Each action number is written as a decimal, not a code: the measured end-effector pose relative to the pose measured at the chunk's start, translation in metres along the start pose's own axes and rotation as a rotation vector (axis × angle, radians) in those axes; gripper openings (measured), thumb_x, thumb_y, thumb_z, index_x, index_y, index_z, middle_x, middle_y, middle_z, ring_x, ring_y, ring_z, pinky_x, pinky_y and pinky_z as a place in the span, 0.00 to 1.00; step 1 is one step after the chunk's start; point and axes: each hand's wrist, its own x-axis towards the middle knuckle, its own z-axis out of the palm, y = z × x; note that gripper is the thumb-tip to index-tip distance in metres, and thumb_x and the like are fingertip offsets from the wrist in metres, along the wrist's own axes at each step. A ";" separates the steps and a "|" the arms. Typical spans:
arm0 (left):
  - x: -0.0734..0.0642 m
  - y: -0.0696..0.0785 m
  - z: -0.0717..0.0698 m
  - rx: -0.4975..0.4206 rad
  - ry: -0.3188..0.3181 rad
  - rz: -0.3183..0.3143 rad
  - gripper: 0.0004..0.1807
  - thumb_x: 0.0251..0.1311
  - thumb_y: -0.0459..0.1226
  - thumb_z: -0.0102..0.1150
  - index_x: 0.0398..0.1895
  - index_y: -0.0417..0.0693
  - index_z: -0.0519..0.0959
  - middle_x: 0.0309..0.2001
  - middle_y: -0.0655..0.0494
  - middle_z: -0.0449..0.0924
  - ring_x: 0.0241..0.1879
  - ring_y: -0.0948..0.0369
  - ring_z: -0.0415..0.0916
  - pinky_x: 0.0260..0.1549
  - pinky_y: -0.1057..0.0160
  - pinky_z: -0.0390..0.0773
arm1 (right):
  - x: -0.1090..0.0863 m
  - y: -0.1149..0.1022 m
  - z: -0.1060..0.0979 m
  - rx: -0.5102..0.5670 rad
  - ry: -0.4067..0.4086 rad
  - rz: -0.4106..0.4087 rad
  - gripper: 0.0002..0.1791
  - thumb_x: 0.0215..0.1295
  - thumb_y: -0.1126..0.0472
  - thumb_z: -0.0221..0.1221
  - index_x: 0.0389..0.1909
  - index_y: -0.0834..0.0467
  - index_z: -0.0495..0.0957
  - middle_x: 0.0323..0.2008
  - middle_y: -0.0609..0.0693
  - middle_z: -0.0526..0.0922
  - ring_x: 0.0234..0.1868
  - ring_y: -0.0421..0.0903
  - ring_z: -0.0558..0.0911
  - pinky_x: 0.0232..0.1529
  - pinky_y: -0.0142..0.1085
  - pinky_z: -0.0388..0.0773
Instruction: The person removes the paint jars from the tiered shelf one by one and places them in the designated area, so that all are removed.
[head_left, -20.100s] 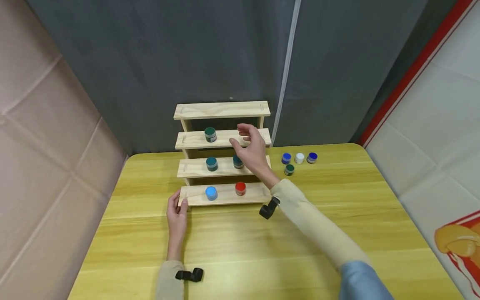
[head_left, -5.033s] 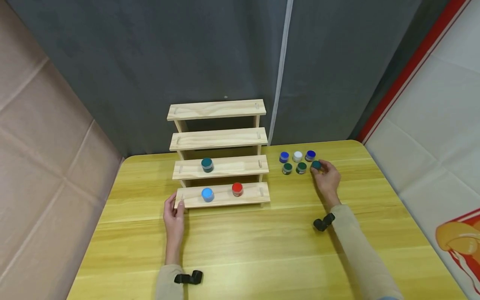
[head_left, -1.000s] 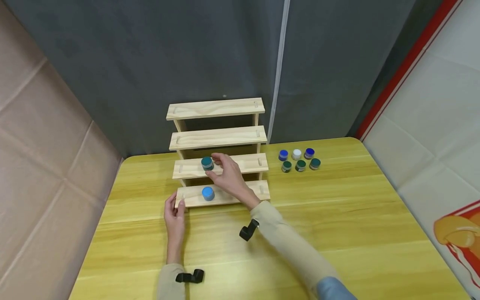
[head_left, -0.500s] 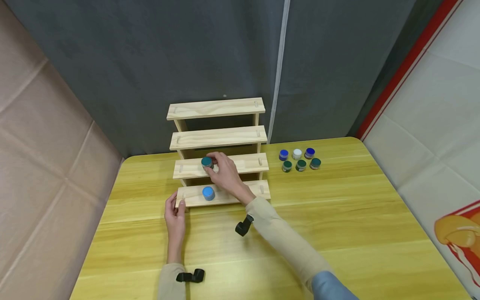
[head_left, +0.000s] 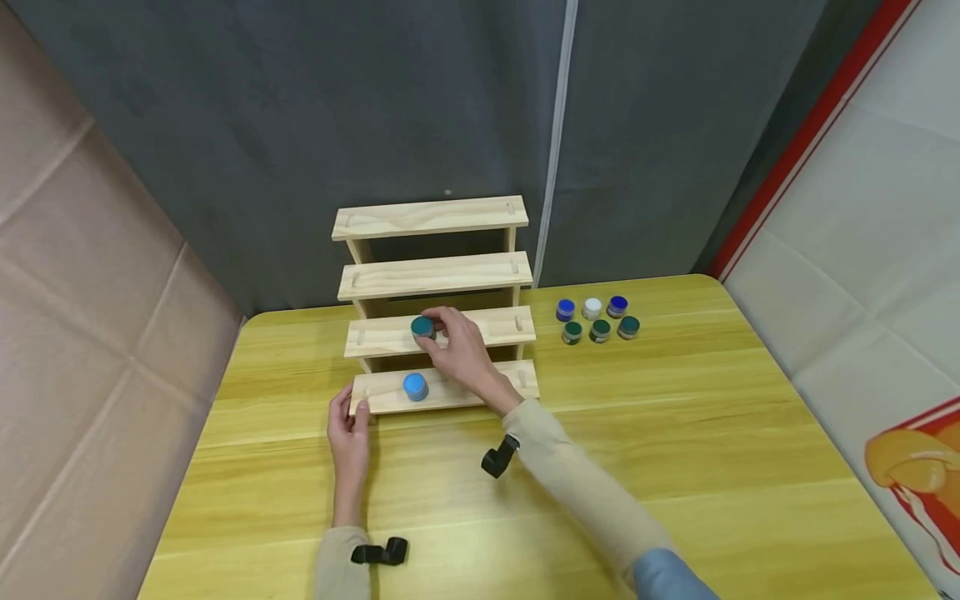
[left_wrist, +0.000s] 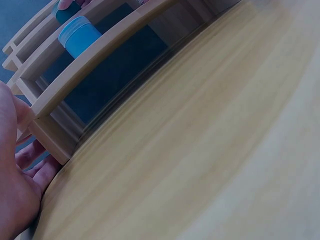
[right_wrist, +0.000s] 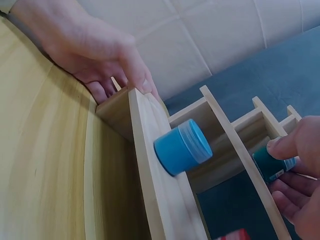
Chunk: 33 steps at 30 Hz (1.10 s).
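A stepped wooden display rack (head_left: 438, 275) with several narrow shelves stands at the back of the table. My left hand (head_left: 349, 442) grips the left end of its lowest shelf, thumb on top and fingers around the side. Between thumb and fingers my right hand (head_left: 461, 354) pinches a dark teal paint jar (head_left: 422, 327) at the second shelf from the bottom; whether the jar touches the board is unclear. On the lowest shelf stands a light blue paint jar (head_left: 416, 387). A red jar (right_wrist: 240, 235) shows at the bottom of the right wrist view; my right arm hides it in the head view.
Right of the rack, several jars stand on the wooden table (head_left: 675, 433) in two rows. Behind are two blue jars, one of them a blue jar (head_left: 566, 309), and a white jar (head_left: 592, 308). Dark green jars (head_left: 599, 331) form the front row. A grey curtain (head_left: 300, 125) hangs behind.
Two dark green jars have left the rack's shelves since the oldest frame, and dark green jars now stand in the table's front row. My right hand has taken the teal jar and shifted it slightly right.
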 end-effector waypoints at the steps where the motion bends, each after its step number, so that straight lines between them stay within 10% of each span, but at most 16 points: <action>1: -0.001 0.002 0.000 0.001 -0.002 -0.001 0.23 0.72 0.25 0.48 0.68 0.28 0.66 0.67 0.30 0.71 0.41 0.70 0.75 0.38 0.73 0.76 | -0.001 0.001 -0.002 0.004 0.007 -0.001 0.20 0.68 0.63 0.65 0.59 0.63 0.77 0.48 0.57 0.82 0.50 0.51 0.81 0.54 0.43 0.80; 33: 0.005 -0.018 -0.001 0.001 0.003 -0.014 0.23 0.74 0.31 0.50 0.70 0.36 0.67 0.67 0.34 0.72 0.37 0.68 0.74 0.35 0.74 0.75 | -0.045 0.036 -0.071 0.091 0.385 -0.097 0.23 0.61 0.69 0.69 0.58 0.67 0.78 0.51 0.61 0.84 0.51 0.55 0.82 0.52 0.50 0.81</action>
